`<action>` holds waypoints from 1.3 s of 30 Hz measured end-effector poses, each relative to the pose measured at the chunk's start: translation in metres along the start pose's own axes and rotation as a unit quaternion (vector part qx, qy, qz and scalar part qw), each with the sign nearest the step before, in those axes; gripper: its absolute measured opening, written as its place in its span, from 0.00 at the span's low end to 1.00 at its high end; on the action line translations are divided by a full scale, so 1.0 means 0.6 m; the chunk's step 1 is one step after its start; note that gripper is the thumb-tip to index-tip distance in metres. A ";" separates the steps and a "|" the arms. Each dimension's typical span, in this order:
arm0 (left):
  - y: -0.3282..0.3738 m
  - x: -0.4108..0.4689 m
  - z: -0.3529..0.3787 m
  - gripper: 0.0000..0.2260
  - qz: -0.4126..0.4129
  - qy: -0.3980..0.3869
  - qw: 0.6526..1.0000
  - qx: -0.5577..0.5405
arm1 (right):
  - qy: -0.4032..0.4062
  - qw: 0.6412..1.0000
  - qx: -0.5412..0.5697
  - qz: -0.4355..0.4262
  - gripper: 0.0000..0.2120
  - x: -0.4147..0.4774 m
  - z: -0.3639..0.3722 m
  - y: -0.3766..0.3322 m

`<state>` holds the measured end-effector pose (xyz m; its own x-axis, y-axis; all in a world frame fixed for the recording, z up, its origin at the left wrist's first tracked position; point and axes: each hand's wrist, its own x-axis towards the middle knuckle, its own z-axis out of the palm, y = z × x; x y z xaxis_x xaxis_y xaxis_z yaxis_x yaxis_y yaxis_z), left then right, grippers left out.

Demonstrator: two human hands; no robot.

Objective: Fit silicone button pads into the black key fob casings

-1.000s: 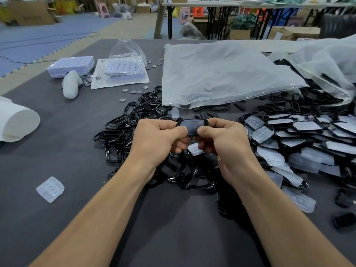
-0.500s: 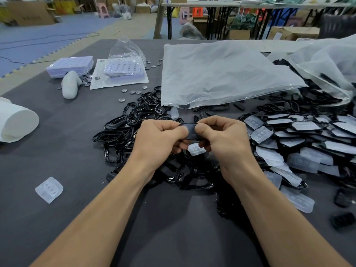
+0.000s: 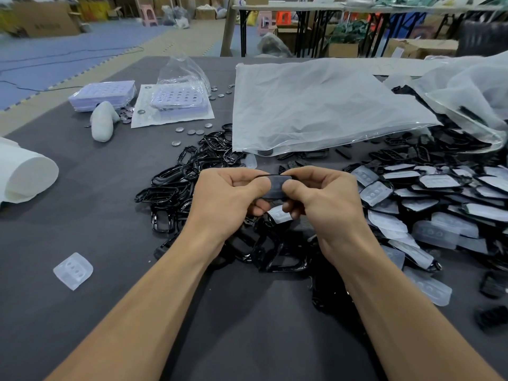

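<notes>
Both hands hold one black key fob casing [image 3: 276, 187] with a translucent silicone pad in it, above the middle of the table. My left hand [image 3: 228, 198] grips its left end, thumb on top. My right hand [image 3: 324, 200] grips its right end, thumb pressing the pad. A heap of empty black casings [image 3: 189, 171] lies under and left of the hands. Casings with pads in them [image 3: 439, 193] are piled at the right. A loose silicone pad [image 3: 73, 270] lies at the near left, another pad [image 3: 279, 215] just below the hands.
A large clear plastic bag [image 3: 316, 105] lies flat behind the hands, another bag [image 3: 472, 89] at the far right. Purple trays [image 3: 103, 94], coin cells [image 3: 192, 131] and a white roll [image 3: 24, 171] sit on the left of the dark table [image 3: 82, 215].
Both thumbs have closed in over the casing, covering more of the pad. The hands stay in the same spot above the heap.
</notes>
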<state>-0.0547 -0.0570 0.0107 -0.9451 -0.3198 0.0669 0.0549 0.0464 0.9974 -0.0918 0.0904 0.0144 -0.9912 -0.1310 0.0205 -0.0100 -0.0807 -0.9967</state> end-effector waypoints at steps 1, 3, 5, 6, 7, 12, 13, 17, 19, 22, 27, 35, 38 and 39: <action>0.001 0.001 0.000 0.06 0.000 0.005 1.000 -0.002 | -0.003 1.000 0.009 0.004 0.08 -0.001 -0.001 -0.001; 0.003 0.002 0.000 0.06 -0.003 0.016 1.000 -0.012 | -0.024 1.000 0.017 0.008 0.08 -0.003 -0.003 -0.002; 0.003 0.002 -0.001 0.06 -0.010 0.023 0.999 -0.026 | -0.047 0.998 0.025 0.016 0.09 -0.004 -0.003 -0.004; 0.003 0.001 -0.001 0.07 -0.015 0.025 0.999 -0.031 | -0.051 0.998 0.028 0.023 0.10 -0.004 -0.003 -0.005; 0.004 0.000 -0.002 0.07 -0.019 0.024 0.999 -0.035 | -0.049 0.998 0.032 0.032 0.10 -0.003 -0.003 -0.006; 0.012 -0.003 -0.014 0.15 0.043 -0.048 0.998 -0.022 | -0.010 0.988 0.101 0.119 0.10 0.002 -0.008 -0.014; 0.013 -0.003 -0.021 0.22 0.094 -0.069 0.993 0.026 | 0.000 0.982 0.127 0.143 0.09 0.004 -0.010 -0.016; 0.008 -0.007 -0.024 0.26 0.220 -0.058 0.959 0.170 | -0.022 0.960 0.169 0.223 0.09 0.009 -0.016 -0.020; 0.006 -0.008 -0.019 0.19 0.218 -0.030 0.965 0.146 | -0.068 0.957 0.150 0.240 0.09 0.007 -0.016 -0.021; 0.009 -0.005 -0.018 0.12 0.188 -0.013 0.974 0.127 | -0.095 0.964 0.137 0.209 0.08 0.007 -0.017 -0.022; 0.014 -0.002 -0.015 0.06 -0.008 0.003 1.000 -0.028 | -0.132 0.977 0.116 0.123 0.10 0.007 -0.021 -0.021; 0.015 -0.005 -0.014 0.05 -0.074 -0.062 0.993 -0.067 | -0.070 0.979 0.131 0.140 0.12 0.004 -0.015 -0.018; 0.016 -0.004 -0.017 0.10 -0.071 -0.043 0.993 -0.078 | -0.059 0.980 0.133 0.137 0.11 0.003 -0.014 -0.018; 0.017 -0.003 -0.018 0.11 -0.073 -0.034 0.993 -0.082 | -0.056 0.981 0.130 0.136 0.10 0.004 -0.014 -0.018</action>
<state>-0.0487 -0.0661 0.0209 -0.9661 -0.2472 -0.0745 -0.0373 -0.1520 0.9877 -0.0949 0.0993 0.0244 -0.9317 -0.2890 -0.2202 0.3013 -0.2757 -0.9128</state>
